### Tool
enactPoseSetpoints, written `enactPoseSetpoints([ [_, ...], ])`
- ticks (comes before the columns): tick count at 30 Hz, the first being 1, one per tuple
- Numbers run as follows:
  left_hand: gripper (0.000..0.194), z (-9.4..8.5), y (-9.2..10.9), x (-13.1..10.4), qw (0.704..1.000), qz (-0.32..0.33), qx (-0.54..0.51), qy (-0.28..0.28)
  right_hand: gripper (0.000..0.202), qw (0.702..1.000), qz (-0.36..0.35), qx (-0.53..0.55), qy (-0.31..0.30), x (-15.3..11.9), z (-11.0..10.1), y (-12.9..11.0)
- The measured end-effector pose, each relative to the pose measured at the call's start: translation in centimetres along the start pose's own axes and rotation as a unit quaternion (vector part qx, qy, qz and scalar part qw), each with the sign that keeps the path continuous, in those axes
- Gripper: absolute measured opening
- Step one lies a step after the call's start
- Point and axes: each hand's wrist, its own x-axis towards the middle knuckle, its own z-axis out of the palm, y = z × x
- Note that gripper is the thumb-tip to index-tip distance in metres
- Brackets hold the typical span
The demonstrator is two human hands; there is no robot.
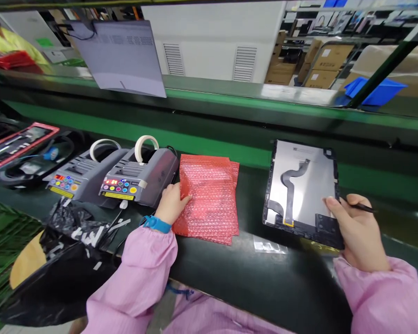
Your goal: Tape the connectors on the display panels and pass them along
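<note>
Red bubble-wrap bags (209,199) lie stacked on the dark bench, and my left hand (172,202) pinches the left edge of the top one. A blue band circles that wrist. On the right, my right hand (358,232) grips the lower right edge of a tablet-sized display panel (303,190), with its silver back and a dark ribbon cable facing up. A thin black tool (364,207) is also tucked between the fingers of that hand. Small clear stickers (270,246) lie on the bench between the bags and the panel.
Two grey tape dispensers (142,176) stand left of the bags. A black plastic bag (62,278) with tape scraps hangs at the bench's front left, beside green crates (3,250). A red-framed part (21,141) lies far left. A monitor (121,55) hangs above; a person (17,44) is behind.
</note>
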Motion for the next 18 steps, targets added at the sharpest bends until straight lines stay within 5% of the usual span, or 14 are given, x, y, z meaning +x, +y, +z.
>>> enactPoseSetpoints([
  [11, 0.057, -1.0, -0.1, 2.4, 0.995, 0.056, 0.048, -0.067, 0.087, 0.998, -0.013, 0.001, 0.054, 0.7, -3.8, -0.4],
  [18, 0.053, 1.5, 2.3, -2.8, 0.995, 0.036, 0.063, -0.069, 0.079, 1.0, -0.009, 0.017, 0.008, -1.2, -3.0, 0.1],
])
